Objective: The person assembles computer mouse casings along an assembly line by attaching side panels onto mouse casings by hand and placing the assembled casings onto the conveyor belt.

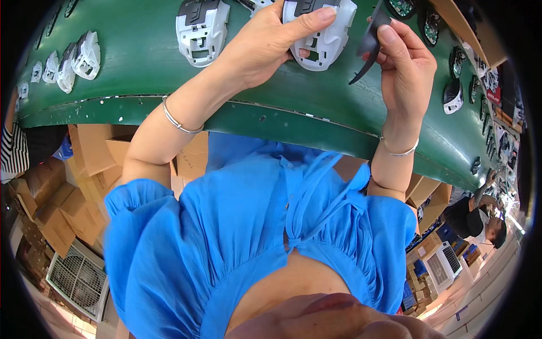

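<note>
At the top of the view, my left hand [261, 43] is closed on a white plastic housing [326, 50] with a black panel on top and cut-out openings. Its thumb lies across the upper face. To the right of that housing, my right hand [407, 63] pinches a thin, curved black plastic piece [370, 47] between thumb and fingers. The piece is held apart from the housing. Left of my left hand, a similar white housing [203, 40] with a black panel rests on the green table [141, 62].
Several white housings [86, 55] stand in a row at the far left. Dark curved parts with circuit pieces [453, 96] lie on the right. An open carton [471, 28] is at the upper right. Cardboard boxes [84, 209] are stacked below left; another person [477, 217] is at far right.
</note>
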The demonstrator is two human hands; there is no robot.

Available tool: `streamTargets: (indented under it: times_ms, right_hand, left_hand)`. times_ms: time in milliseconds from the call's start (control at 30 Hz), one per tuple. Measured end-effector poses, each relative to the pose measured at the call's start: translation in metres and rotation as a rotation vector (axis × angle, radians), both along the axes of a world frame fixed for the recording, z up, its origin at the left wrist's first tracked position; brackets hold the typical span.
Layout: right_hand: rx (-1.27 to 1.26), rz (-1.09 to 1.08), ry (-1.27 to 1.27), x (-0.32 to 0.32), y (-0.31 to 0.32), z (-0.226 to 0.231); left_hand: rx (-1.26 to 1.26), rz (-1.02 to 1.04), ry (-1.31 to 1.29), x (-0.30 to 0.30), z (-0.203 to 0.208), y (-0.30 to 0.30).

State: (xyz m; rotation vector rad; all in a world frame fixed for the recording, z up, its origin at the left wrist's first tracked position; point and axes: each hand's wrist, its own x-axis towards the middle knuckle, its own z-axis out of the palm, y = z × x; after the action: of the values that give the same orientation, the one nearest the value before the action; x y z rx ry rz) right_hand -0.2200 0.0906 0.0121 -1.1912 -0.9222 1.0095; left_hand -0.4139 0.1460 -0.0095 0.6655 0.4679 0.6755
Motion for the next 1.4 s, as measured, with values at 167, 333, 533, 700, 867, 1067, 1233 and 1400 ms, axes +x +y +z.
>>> streamTargets:
  times_ms: [167,333,533,700,867,1067,1233,1400]
  right_hand:
    - [-0.015,0.023,-0.118,-0.008,0.0,-0.006]
    - [-0.053,0.054,-0.305,-0.018,0.003,-0.003]
    - [-0.132,0.046,-0.299,-0.014,0.003,0.001]
    - [-0.164,0.13,-0.15,-0.01,0.009,-0.008]
    - [-0.156,0.118,-0.41,-0.006,0.004,-0.008]
    - [-0.27,0.212,-0.187,-0.006,0.007,-0.007]
    - [-0.203,0.321,0.342,-0.005,0.012,-0.023]
    - [-0.121,0.242,0.335,-0.009,0.007,-0.013]
  left_hand:
    - [-0.009,-0.058,0.007,0.001,0.004,-0.001]
    - [0.047,-0.039,0.062,0.001,0.003,-0.002]
    - [0.007,-0.063,0.06,0.002,0.009,-0.002]
    - [0.018,-0.051,0.004,-0.005,0.002,-0.004]
    - [-0.007,-0.111,-0.003,-0.002,0.005,0.0]
    - [0.052,-0.087,0.16,0.001,0.01,-0.002]
    - [0.369,0.055,0.377,-0.003,-0.002,-0.006]
    - [0.981,0.204,0.614,-0.003,0.001,-0.016]
